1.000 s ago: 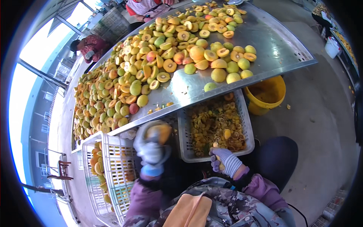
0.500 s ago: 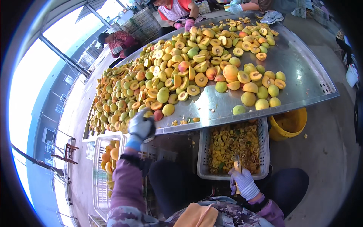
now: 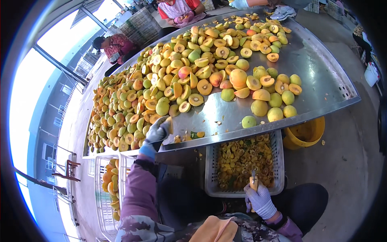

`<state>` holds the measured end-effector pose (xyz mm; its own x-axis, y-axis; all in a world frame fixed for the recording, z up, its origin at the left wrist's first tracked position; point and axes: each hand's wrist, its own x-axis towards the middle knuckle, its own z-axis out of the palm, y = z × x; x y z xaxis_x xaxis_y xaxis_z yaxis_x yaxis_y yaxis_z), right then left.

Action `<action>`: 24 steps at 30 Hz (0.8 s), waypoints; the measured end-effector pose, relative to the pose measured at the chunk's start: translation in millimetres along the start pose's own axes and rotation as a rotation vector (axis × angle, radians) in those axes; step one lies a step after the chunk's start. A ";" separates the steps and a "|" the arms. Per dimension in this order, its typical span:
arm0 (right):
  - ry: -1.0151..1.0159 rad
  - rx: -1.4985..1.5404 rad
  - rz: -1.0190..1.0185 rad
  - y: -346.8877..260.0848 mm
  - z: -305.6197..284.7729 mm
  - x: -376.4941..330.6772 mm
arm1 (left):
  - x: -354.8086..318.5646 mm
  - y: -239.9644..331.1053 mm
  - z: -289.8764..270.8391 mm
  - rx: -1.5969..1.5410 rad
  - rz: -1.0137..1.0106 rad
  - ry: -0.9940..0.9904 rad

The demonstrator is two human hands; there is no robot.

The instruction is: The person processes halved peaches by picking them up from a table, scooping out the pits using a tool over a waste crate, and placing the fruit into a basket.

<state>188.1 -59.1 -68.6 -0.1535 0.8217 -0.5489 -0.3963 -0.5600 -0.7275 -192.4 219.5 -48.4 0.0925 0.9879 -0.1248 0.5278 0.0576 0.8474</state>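
A heap of halved and whole yellow peaches (image 3: 161,86) covers much of the metal table (image 3: 318,86). At the heap's near edge, my left hand (image 3: 158,130), in a grey-and-white glove, closes on a peach half (image 3: 171,125) standing on its edge. Low in front of me my right hand (image 3: 261,201), in a striped glove, grips a small pitting knife (image 3: 253,183) with a light wooden handle, its short metal tip pointing away. Beyond the knife, a grey crate (image 3: 209,171) holds many pits and cut scraps (image 3: 238,161).
A white crate (image 3: 105,215) with peach pieces stands at my left. Right of the scrap crate is a yellow bucket (image 3: 314,131) under the table's edge. Co-workers sit across the table, one with pink gloves (image 3: 183,18). Stacked crates (image 3: 139,26) stand at the back left.
My left hand has moved right along the table's near edge and closed on a peach half. Fruit lying there is gone from view. My right hand keeps its grip on the knife.
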 end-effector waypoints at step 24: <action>0.303 -1.351 -0.694 10.2 34.6 -14.2 | -203.3 124.5 196.9 -0.280 0.256 -0.277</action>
<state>154.9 -72.8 -54.0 -0.0434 0.9936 0.1038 0.8003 0.0968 -0.5917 20.7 -2.5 -19.2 0.4316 0.9021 0.0053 0.2145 -0.1083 0.9707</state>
